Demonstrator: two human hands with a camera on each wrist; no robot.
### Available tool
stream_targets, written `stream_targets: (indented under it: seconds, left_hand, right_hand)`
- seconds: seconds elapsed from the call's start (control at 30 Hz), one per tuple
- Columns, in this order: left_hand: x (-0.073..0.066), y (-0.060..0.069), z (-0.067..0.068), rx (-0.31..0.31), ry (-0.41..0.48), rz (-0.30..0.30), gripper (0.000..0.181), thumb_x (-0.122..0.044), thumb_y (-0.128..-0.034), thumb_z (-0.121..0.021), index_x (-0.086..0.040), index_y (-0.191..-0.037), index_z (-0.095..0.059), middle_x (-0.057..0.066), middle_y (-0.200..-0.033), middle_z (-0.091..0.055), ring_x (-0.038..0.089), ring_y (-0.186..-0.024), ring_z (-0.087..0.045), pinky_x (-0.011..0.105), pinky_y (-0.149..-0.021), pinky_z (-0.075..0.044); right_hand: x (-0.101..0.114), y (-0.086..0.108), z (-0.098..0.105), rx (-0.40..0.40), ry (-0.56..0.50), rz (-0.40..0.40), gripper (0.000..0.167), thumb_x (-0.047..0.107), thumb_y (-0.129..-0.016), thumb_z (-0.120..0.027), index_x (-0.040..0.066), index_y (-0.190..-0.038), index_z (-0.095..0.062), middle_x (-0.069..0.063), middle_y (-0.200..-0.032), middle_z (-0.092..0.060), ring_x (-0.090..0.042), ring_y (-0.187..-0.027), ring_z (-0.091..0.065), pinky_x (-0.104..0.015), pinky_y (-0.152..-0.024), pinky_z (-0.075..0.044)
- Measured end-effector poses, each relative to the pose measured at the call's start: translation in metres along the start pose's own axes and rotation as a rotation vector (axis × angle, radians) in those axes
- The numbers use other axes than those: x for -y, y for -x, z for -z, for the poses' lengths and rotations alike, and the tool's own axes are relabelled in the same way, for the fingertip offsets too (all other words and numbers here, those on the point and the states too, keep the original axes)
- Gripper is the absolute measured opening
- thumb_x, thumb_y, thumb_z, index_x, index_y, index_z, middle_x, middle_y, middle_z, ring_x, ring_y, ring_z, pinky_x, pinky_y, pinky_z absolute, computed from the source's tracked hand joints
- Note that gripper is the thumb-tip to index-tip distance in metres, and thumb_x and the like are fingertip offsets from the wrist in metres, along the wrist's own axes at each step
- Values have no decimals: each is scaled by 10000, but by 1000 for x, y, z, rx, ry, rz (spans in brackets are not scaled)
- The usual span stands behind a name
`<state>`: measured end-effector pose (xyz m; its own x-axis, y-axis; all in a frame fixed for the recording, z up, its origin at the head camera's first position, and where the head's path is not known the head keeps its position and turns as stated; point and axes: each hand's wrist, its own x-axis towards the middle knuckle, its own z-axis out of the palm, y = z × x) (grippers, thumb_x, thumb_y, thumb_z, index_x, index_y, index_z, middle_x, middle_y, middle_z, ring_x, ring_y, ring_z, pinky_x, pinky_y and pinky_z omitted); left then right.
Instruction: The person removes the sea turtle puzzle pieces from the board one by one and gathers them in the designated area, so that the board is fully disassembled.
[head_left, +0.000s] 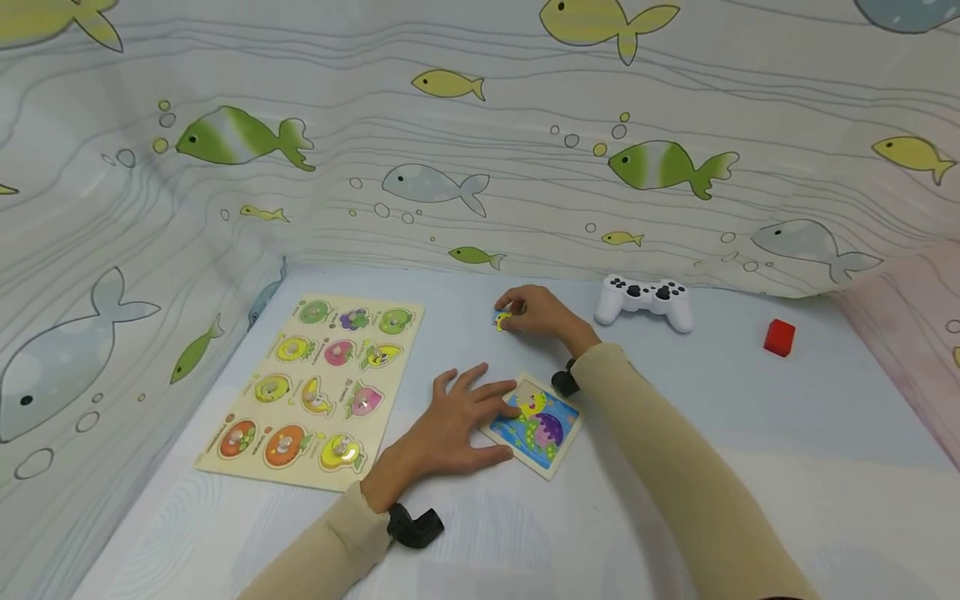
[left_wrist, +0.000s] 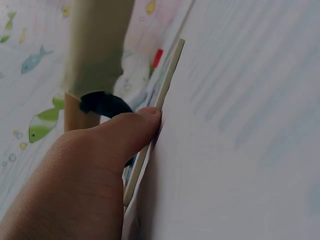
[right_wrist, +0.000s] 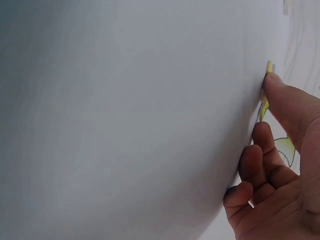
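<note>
A pale surface [head_left: 712, 400] stood in a corner hung with fish-printed cloth [head_left: 525, 129], and the person's two arms reached in over it. The small puzzle piece [head_left: 502, 319], blue and yellow, was at the far side, beyond the picture puzzle [head_left: 546, 454] and apart from it. The right hand [head_left: 543, 311] had it pinched between thumb and finger near its edge; whether the piece touched the surface, I couldn't tell. Nearer, the picture puzzle lay flat and askew, showing a spotted creature with a purple shell, with what looked like a bare patch by its far corner. The left hand [head_left: 457, 421] rested at its left side, fingers spread and fairly straight, some on the picture, the thumb against the near edge.

To my eye, so slight a hold could let the piece twist or slip. The left fingers, lying close to that bare patch, might get in the way, and a sideways push could slide the thin board or lift pieces in it.

Farther left lay a fruit board [head_left: 302, 370] with knobbed pieces; to the right, beyond the right forearm, were a white game controller [head_left: 647, 302] and a red block [head_left: 780, 337].
</note>
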<state>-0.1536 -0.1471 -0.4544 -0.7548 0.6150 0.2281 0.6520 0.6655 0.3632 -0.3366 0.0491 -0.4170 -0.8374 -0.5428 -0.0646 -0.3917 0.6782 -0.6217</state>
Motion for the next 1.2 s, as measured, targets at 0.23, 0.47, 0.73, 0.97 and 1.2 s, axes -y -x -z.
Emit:
stream_targets:
  seconds: [0.23, 0.47, 0.73, 0.97, 1.2]
  left_hand:
    - [-1, 0, 0, 11, -1, 8, 463, -576, -896, -641, -337, -1291, -670, -79, -1584, -464, 375, -1539, -275, 693, -1135, -157]
    - [-2, 1, -2, 25, 0, 15, 464, -583, -898, -639, -348, -1296, -668, -95, -1593, -448, 362, -1548, -258, 687, -1143, -147]
    - [-1, 0, 0, -8, -17, -11, 461, -577, -892, -654, -337, -1286, -676, -61, -1574, -481, 394, -1524, -301, 712, -1116, -184]
    - [0, 0, -3, -25, -20, -9, 457, -579, -882, -664, -335, -1269, -679, -55, -1594, -456, 400, -1532, -283, 713, -1115, -175]
    - [-3, -1, -1, -1, -27, 29, 467, -588, -883, -660, -335, -1275, -672, -64, -1596, -452, 399, -1536, -275, 701, -1125, -158]
  right_hand:
    - [0, -6, -4, 16, 13, -54, 360, 215, -953, -695, 180, -1312, -700, -128, -1169, -628, -249, -1030, -541, -386, -892, -462]
    - [-3, -8, -5, 14, -19, -46, 345, 216, -950, -708, 193, -1294, -719, -101, -1052, -655, -204, -915, -512, -312, -771, -417]
    - [-9, 1, 4, -6, -91, -8, 352, 211, -968, -687, 177, -1318, -698, -117, -1167, -683, -241, -1013, -587, -361, -865, -473]
    - [-20, 31, 11, -8, -176, -6, 326, 204, -964, -698, 144, -1284, -715, -98, -1065, -683, -190, -867, -540, -284, -742, -442]
    - [-25, 78, 13, 124, -189, 60, 254, 191, -937, -735, 125, -1181, -757, -48, -975, -702, -171, -848, -567, -274, -775, -465]
